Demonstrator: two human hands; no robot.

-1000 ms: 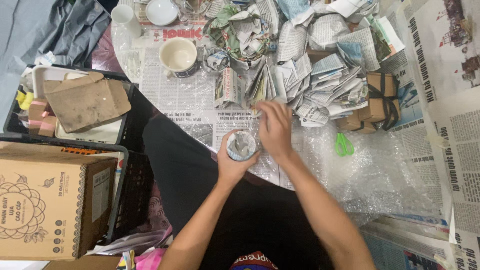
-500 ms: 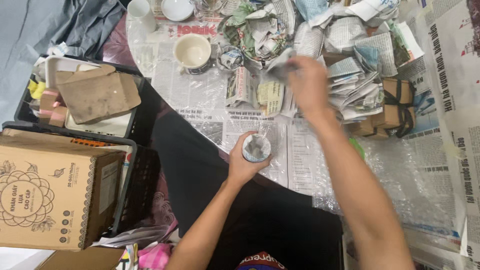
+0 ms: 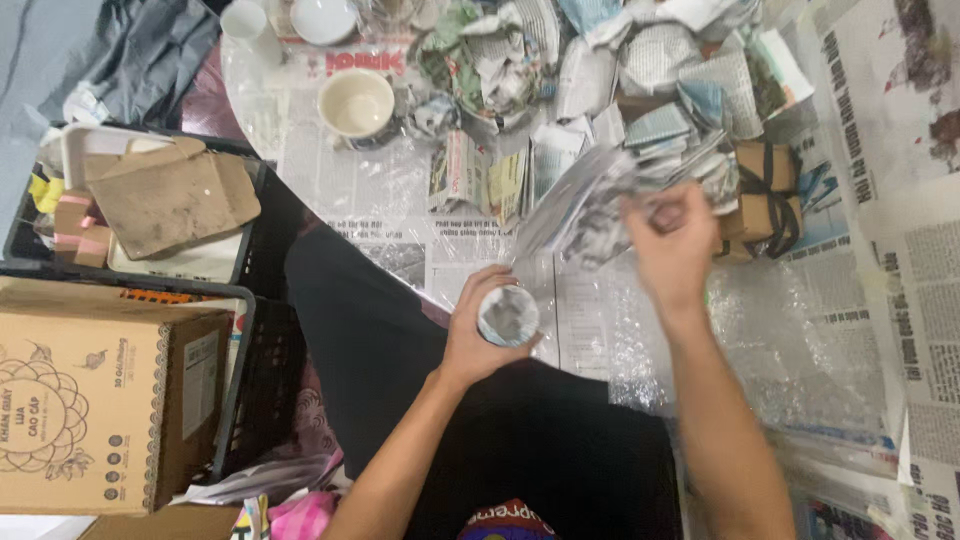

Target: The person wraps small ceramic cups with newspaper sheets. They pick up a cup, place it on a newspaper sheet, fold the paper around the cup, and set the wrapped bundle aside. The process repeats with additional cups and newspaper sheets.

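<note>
— Newspaper covers the round bench (image 3: 330,190) almost entirely. What do the hands hold?

— The left hand (image 3: 478,335) is wrapped around a small round object bundled in newspaper (image 3: 507,315), at the near edge of the bench, close to the person's lap. The right hand (image 3: 672,243) is closed on a sheet of newspaper (image 3: 585,205), which is blurred and stretches toward ten o'clock from the fist. The two hands are well apart, the right one at about two o'clock from the left.

— What lies about them?

— At twelve o'clock from the left hand, a heap of crumpled newspaper (image 3: 560,50). At eleven o'clock, an empty cream cup (image 3: 356,103); further out, a small white bowl (image 3: 323,18). At three o'clock from the right hand sits a brown parcel with a dark band (image 3: 762,195), and bubble wrap (image 3: 790,340) spreads at five o'clock. Off the bench at nine o'clock, a black crate (image 3: 245,330) holds a cardboard box (image 3: 95,410).
</note>
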